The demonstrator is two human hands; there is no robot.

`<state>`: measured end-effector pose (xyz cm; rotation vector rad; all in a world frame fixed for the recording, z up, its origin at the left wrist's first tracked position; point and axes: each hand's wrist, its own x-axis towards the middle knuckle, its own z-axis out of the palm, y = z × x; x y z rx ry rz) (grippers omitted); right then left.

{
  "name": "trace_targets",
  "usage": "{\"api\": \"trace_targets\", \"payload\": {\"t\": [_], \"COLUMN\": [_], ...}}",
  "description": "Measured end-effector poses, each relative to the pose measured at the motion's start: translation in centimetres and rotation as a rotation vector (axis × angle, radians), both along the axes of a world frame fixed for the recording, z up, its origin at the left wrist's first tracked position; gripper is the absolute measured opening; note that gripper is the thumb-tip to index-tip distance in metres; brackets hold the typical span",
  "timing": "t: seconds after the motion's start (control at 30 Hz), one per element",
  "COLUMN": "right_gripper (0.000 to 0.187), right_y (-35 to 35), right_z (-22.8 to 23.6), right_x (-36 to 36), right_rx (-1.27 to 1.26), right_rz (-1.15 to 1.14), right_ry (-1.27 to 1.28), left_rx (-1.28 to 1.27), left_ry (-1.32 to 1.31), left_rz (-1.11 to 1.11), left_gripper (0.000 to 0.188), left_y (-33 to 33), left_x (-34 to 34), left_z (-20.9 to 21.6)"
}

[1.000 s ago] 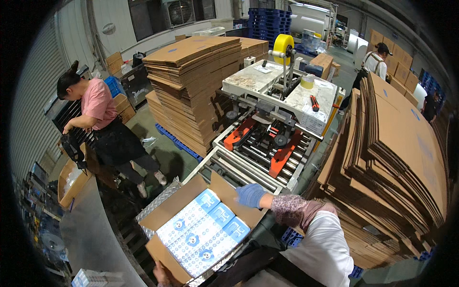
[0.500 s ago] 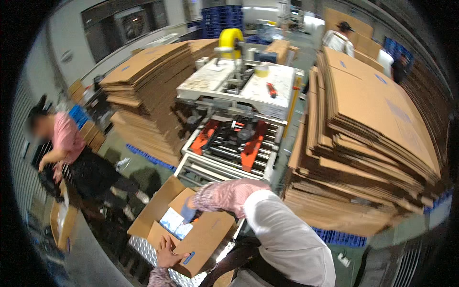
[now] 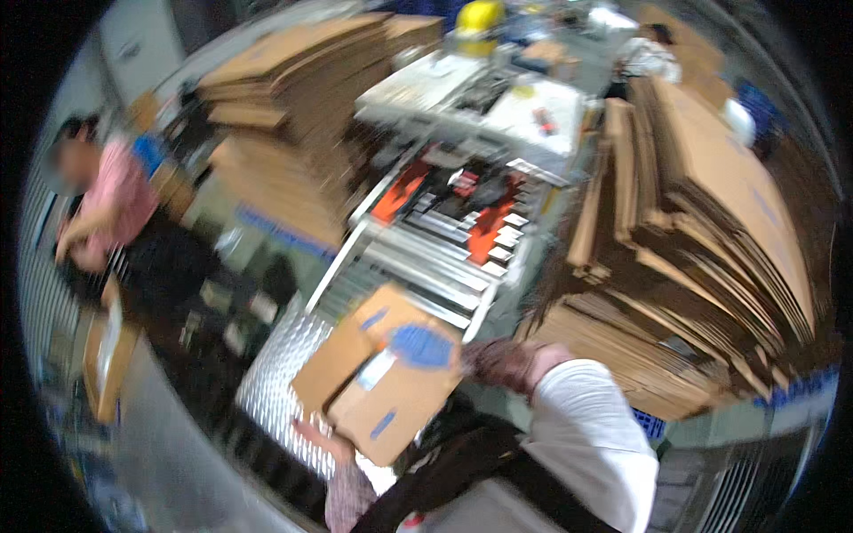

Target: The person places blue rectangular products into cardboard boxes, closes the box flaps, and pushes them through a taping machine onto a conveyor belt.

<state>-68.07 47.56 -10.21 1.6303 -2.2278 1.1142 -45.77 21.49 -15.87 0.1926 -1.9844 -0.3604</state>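
A brown cardboard box sits on the shiny ridged metal plate in front of me, its top flaps folded mostly down. A narrow gap between the flaps shows a bit of something whitish inside. My right hand, in a blue glove, lies spread on the flaps at the box's right far side. Bare and smeared by motion, my left hand is at the near left side of the box, fingers stretched out. Whether it touches the cardboard is hard to tell.
Beyond the box stands a roller machine with orange guides and a yellow tape roll. Flat cardboard stacks rise at left and right. A person in pink works at left beside an open carton; another person stands far right.
My right hand has come out of the open box and lies on top of it. The flaps have gone from standing open to folded down. My left hand has slid off the near flap.
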Motion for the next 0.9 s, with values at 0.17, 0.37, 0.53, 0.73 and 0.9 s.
{"api": "trace_targets", "payload": {"t": [0.17,0.37,0.53,0.73,0.9], "right_gripper": [0.025,0.029,0.030,0.047,0.053], "right_y": [1.2,-0.1,0.9,-9.0,-9.3], "right_z": [2.3,3.9,5.1,19.3,3.6], "right_x": [0.7,2.1,0.2,-3.2,-6.1], "right_rx": [0.090,0.150,0.128,-0.168,0.583], "right_rz": [-0.169,-0.255,-0.328,-0.318,-0.205], "right_ry": [0.139,0.046,-0.144,0.266,0.268], "left_rx": [0.383,0.203,-0.094,-0.103,-0.091], "left_ry": [-0.108,-1.252,-1.025,-0.964,-0.913], "left_rz": [0.005,-0.403,-0.172,-0.088,-0.150], "left_gripper": [0.037,0.071,0.065,0.063,0.057], "left_y": [0.7,-2.5,2.7,4.1,5.4], "left_x": [-8.7,-18.1,-14.4,-12.2,-13.1], "left_z": [16.9,15.8,8.4,8.1,8.9]}}
